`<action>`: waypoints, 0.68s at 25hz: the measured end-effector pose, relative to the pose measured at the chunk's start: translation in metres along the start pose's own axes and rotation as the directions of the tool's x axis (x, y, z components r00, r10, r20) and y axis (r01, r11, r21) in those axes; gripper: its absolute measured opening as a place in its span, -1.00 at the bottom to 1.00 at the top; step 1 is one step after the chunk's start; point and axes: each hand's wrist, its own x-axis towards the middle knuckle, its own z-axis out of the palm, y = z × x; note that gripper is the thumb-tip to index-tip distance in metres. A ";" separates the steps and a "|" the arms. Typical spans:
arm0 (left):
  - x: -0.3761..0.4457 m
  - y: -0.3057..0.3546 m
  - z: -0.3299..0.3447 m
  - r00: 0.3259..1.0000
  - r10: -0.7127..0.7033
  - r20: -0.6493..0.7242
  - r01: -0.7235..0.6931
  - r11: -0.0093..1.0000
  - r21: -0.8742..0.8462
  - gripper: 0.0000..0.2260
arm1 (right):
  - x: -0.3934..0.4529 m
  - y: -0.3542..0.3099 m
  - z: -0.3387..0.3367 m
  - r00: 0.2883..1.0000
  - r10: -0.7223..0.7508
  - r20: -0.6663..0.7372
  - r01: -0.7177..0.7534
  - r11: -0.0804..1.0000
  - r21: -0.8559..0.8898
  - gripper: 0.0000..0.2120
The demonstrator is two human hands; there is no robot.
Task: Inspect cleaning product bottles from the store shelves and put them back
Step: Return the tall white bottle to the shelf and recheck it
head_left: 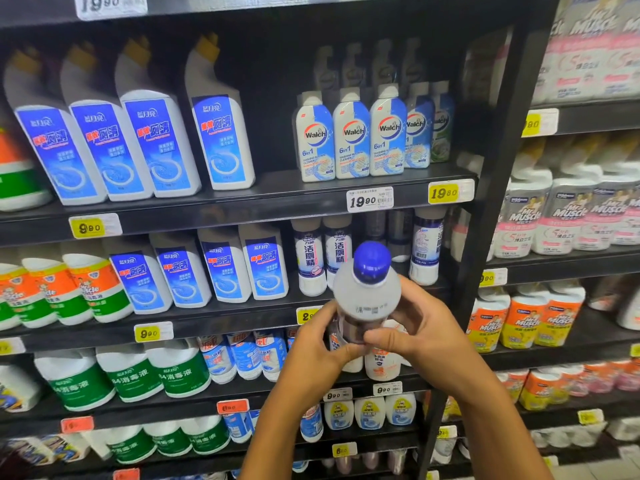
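A white bottle with a blue cap [367, 289] is held up in front of the black store shelves, tilted with its cap toward the camera. My left hand [320, 341] grips its lower body from the left, thumb across the front. My right hand [420, 327] grips it from the right, fingers curled round the label. The bottle's base is hidden behind my fingers. Behind it on the second shelf stand matching white bottles with blue labels [311, 261].
Black shelving [242, 199] holds rows of blue-labelled angled-neck toilet cleaners [221, 133], Walch washing machine cleaner bottles [351, 136] and green disinfectant jugs [131, 375]. A black upright post [485, 209] divides off the right bay with Mr Muscle packs [561, 216].
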 end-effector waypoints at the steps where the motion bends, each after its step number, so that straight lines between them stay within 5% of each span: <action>1: 0.002 0.000 -0.001 0.999 0.020 -0.033 -0.019 1.000 0.016 -0.57 | -0.001 -0.003 0.001 1.000 -0.011 0.009 0.011 0.999 -0.040 -0.35; 7: 0.009 0.008 -0.001 0.980 0.032 -0.196 -0.022 0.998 0.053 -0.55 | 0.003 -0.016 0.009 0.998 -0.056 0.014 0.058 0.977 -0.204 -0.33; 17: 0.006 0.010 -0.002 0.977 0.067 -0.203 -0.058 0.997 0.051 -0.44 | 0.003 -0.018 0.011 0.999 -0.043 0.028 0.048 0.977 -0.206 -0.33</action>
